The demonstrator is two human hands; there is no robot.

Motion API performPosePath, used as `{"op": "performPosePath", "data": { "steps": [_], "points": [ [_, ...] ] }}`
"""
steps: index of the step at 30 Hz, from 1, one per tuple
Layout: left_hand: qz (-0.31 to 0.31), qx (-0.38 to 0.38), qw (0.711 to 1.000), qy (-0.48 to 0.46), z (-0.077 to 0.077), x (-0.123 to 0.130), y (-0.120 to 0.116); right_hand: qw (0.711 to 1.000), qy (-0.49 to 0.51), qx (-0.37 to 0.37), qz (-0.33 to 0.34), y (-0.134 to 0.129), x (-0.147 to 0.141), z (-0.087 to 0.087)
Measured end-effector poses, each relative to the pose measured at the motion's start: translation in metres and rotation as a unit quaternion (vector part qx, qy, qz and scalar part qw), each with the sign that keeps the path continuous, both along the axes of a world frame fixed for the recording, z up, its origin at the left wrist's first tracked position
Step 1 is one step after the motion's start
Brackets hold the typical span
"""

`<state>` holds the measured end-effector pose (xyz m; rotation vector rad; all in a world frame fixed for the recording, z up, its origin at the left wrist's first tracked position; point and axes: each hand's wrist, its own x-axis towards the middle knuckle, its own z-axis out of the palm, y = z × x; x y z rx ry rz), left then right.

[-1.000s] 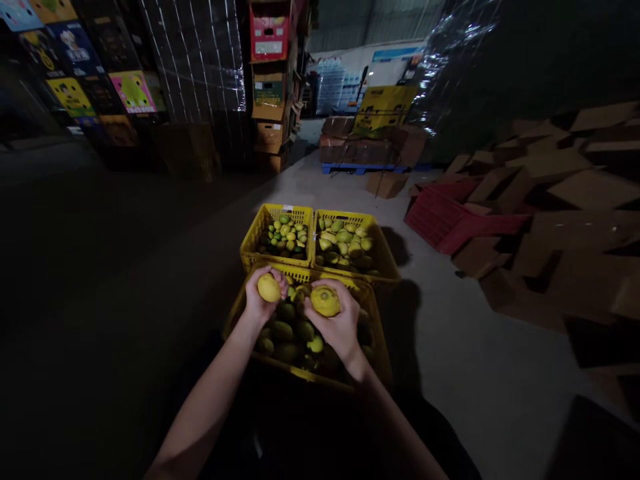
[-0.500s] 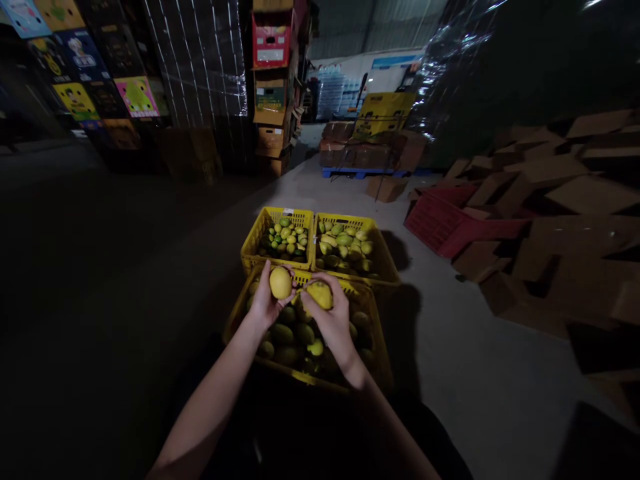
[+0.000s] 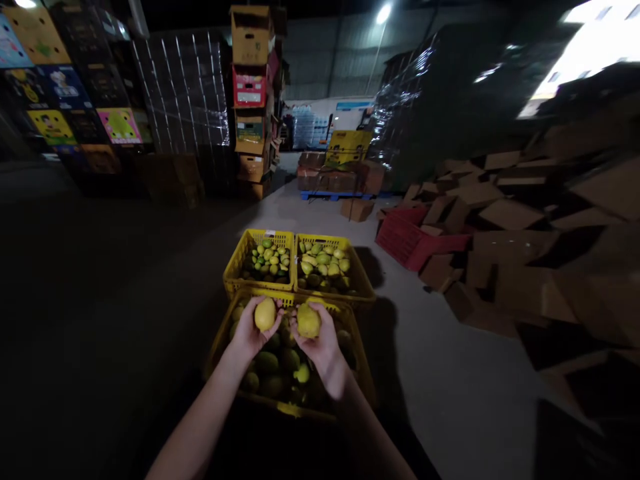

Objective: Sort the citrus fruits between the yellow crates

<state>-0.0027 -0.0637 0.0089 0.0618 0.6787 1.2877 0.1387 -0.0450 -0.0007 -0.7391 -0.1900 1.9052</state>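
Note:
My left hand (image 3: 247, 335) is cupped around a smooth yellow lemon (image 3: 265, 314). Close beside it, my right hand (image 3: 324, 341) has its fingers wrapped round a bumpier, greenish-yellow lemon (image 3: 309, 321). Both hands are raised over the near yellow crate (image 3: 367, 373), which contains several larger, darker green-yellow fruits (image 3: 267, 362) and one bright yellow-green fruit (image 3: 302, 373). Behind it stand two more yellow crates. Small green and yellow fruits fill part of the left crate (image 3: 233, 267); paler, longer ones lie in the right crate (image 3: 361, 283). My forearms and hands hide part of the near crate.
Flattened and open cardboard boxes (image 3: 515, 213) are heaped on the right beside a red crate (image 3: 405, 237). A tall box stack (image 3: 250, 90) and wrapped pallets (image 3: 185, 93) stand behind. A blue pallet (image 3: 335, 195) holds cartons. The floor at left is dark.
My view has tilted up and turned right. My right hand has rolled its lemon from a side grip to an upright, palm-up hold. The left hand still holds its lemon.

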Motion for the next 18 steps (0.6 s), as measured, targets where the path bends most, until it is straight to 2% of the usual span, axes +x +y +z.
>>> {"op": "performPosePath", "data": {
  "steps": [2, 5, 8, 10, 14, 18],
  "points": [
    [0.001, -0.008, 1.000, -0.004, 0.000, 0.002, 0.000, 1.000, 0.005, 0.009, -0.026, -0.001, 0.002, 0.003],
    [-0.017, -0.002, 1.000, -0.016, 0.000, 0.003, 0.001, 0.998, -0.011, 0.062, -0.031, -0.003, 0.012, 0.005],
    [-0.048, 0.036, 0.998, -0.019, -0.001, 0.005, 0.002, 0.989, -0.058, 0.134, -0.010, -0.005, 0.029, 0.003],
    [-0.060, 0.064, 0.996, 0.008, -0.003, 0.008, 0.004, 0.985, -0.081, 0.149, -0.006, -0.006, 0.041, 0.002],
    [-0.069, 0.104, 0.990, 0.069, -0.008, 0.014, 0.007, 0.983, -0.104, 0.142, -0.060, -0.010, 0.051, 0.003],
    [-0.055, 0.147, 0.983, 0.097, -0.008, 0.020, 0.006, 0.952, -0.161, 0.233, -0.114, -0.013, 0.040, 0.010]
  ]
}}
